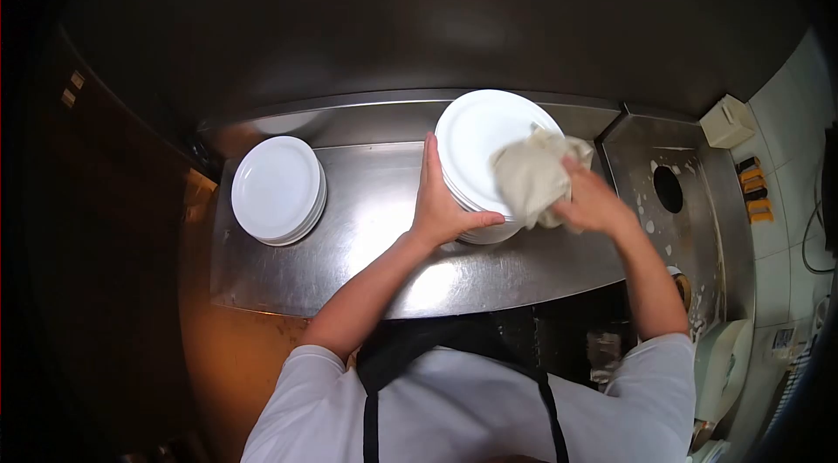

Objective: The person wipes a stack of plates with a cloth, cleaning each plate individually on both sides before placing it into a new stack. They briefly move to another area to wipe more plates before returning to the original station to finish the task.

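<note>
A tall stack of white plates [480, 144] stands on the steel counter [367, 192]. My left hand [438, 205] is spread against the left side of this stack, thumb along its front edge. In my right hand [594, 199] is a crumpled beige cloth [528, 179], which lies over the right part of the top plate and looks a little blurred. Part of the plate rim is hidden under the cloth. Another stack of white plates [277, 188] sits apart at the counter's left end.
To the right is a steel basin area [698, 227] with a dark round hole [668, 189]. Knives with yellow and black handles [758, 192] hang on the tiled wall beside a cream box [727, 122]. A dark panel rises behind the counter.
</note>
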A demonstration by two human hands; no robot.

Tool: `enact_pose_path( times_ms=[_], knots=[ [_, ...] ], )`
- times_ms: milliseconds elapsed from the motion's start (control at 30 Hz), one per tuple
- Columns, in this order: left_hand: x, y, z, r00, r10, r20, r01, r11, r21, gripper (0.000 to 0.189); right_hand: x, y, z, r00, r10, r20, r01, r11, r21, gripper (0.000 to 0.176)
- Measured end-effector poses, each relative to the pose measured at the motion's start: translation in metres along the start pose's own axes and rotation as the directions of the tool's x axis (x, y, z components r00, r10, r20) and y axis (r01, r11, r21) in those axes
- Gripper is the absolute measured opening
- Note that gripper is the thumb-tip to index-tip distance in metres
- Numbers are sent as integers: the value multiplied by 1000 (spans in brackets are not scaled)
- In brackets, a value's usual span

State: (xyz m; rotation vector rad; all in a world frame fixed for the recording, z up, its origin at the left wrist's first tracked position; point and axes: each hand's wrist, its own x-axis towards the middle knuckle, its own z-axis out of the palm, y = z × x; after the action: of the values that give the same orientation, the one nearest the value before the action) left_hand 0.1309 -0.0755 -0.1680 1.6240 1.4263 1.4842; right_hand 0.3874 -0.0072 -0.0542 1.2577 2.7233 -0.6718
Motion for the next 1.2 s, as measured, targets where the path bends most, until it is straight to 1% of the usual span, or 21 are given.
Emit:
enact_pose_path(
  times_ms=[33, 100, 167, 233, 300, 333, 367, 400, 433, 500, 533, 567, 600, 667, 767, 800, 900, 1000, 1100, 1133, 1200],
  knots=[
    [0, 4, -1, 1000, 22, -4, -22, 1000, -10, 159, 12, 10, -3, 990, 121, -75, -129, 985, -119, 82],
    [4, 10, -1, 997, 78, -7, -78, 996, -32, 158, 61, 39, 3, 962, -36, -271, 4, 993, -117, 90],
    [4, 0, 5, 993, 95, -72, -103, 988, -114, 154, 111, 25, 2, 962, 5, -274, -69, 972, -224, 96],
    [2, -13, 10, 994, 95, -58, -103, 983, -151, 148, 147, 2, 18, 946, -95, -310, 68, 993, -98, 96],
    [0, -22, 7, 996, 86, 13, -83, 984, -155, 141, 136, -49, 23, 957, -194, -215, 198, 980, -2, 96],
    [-1, -24, -3, 967, -17, 255, 47, 993, -112, 131, 126, -57, 33, 935, -285, -210, 312, 944, 108, 95],
    [-4, -37, -11, 957, 40, 286, -5, 992, -124, 128, 115, -63, 43, 901, -375, -218, 420, 882, 215, 94],
    [-10, -59, -15, 945, 97, 313, -56, 989, -137, 125, 98, -63, 53, 878, -418, -233, 462, 869, 179, 91],
    [-15, -71, -16, 929, 151, 338, -104, 983, -153, 121, 78, -59, 62, 853, -461, -244, 502, 853, 143, 89],
    [-9, -38, -22, 966, 216, 145, -178, 955, -239, 113, 23, -53, 49, 883, -443, -155, 463, 875, 141, 83],
    [-5, -21, -26, 968, 245, 46, -224, 937, -269, 110, 7, -38, 51, 917, -360, -173, 384, 915, 128, 80],
    [4, -23, -27, 982, 185, 38, -170, 953, -251, 104, -5, -23, 51, 942, -276, -191, 301, 946, 118, 78],
    [13, -24, -28, 992, 123, 29, -113, 966, -234, 100, -8, -9, 50, 931, -200, -304, 244, 963, 112, 73],
    [42, -28, -25, 993, -111, 31, 115, 973, -199, 91, -4, 18, 60, 856, -38, -516, 123, 984, 132, 65],
    [81, 14, -24, 867, -473, 154, 486, 872, -58, 79, 31, 40, 68, 731, 314, -606, 6, 885, 466, 59],
    [83, 21, -16, 904, -426, 41, 420, 901, 104, 66, 37, 41, 57, 801, 382, -461, 64, 711, 700, 58],
    [93, 3, -11, 987, -143, -68, 158, 877, 453, 61, 47, 38, 60, 729, 364, -580, 311, 580, 753, 63],
    [87, 49, -10, 996, -65, -55, 79, 940, 331, 55, 40, 20, 47, 603, 443, -663, 397, 554, 732, 59],
    [93, 51, 1, 978, 72, -198, -27, 975, 219, 44, 24, 7, 27, 418, 438, -796, 522, 601, 605, 52],
    [94, 61, 0, 963, 32, -269, 19, 982, 186, 45, 17, -2, 24, 393, 434, -811, 518, 624, 585, 52],
    [100, 88, -8, 915, -56, -400, 110, 988, 112, 50, -1, -33, 19, 390, 376, -840, 693, 481, 537, 52]
  ],
)
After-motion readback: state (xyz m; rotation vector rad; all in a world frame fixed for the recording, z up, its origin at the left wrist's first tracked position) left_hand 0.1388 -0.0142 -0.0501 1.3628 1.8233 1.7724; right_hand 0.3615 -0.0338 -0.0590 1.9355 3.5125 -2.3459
